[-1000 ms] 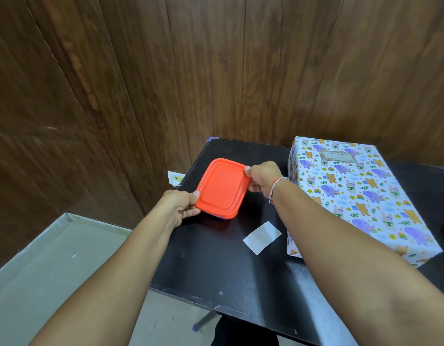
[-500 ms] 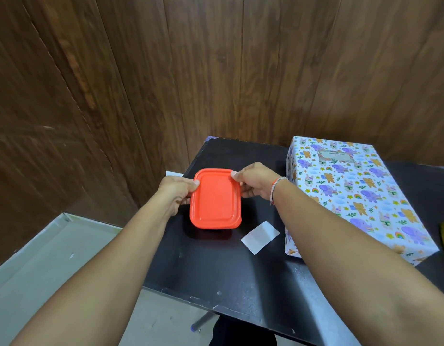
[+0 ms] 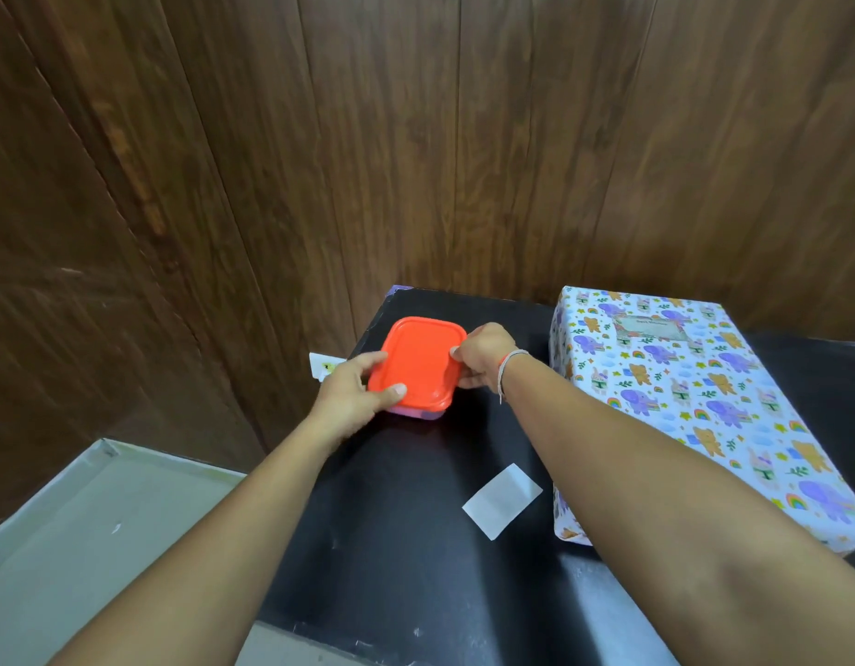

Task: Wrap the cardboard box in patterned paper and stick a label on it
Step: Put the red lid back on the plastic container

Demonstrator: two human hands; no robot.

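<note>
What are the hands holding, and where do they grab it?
Both hold the orange-lidded container: the left hand grips its left edge, thumb on the lid; the right hand grips its right edge.

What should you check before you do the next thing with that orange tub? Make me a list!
1. Both hands hold the tub: ok. The left hand grips the near left edge of the orange lid; the right hand pinches its right edge.
2. Lid snapped shut all round: cannot tell.
3. Tub resting flat on the black table: cannot tell; its purple base barely shows.
4. Wrapped box fully covered in patterned paper: ok on the faces in view.
5. Label stuck on the box top: ok.
6. White paper slip tidied away: not ok, it lies loose on the table beside the box.
</note>
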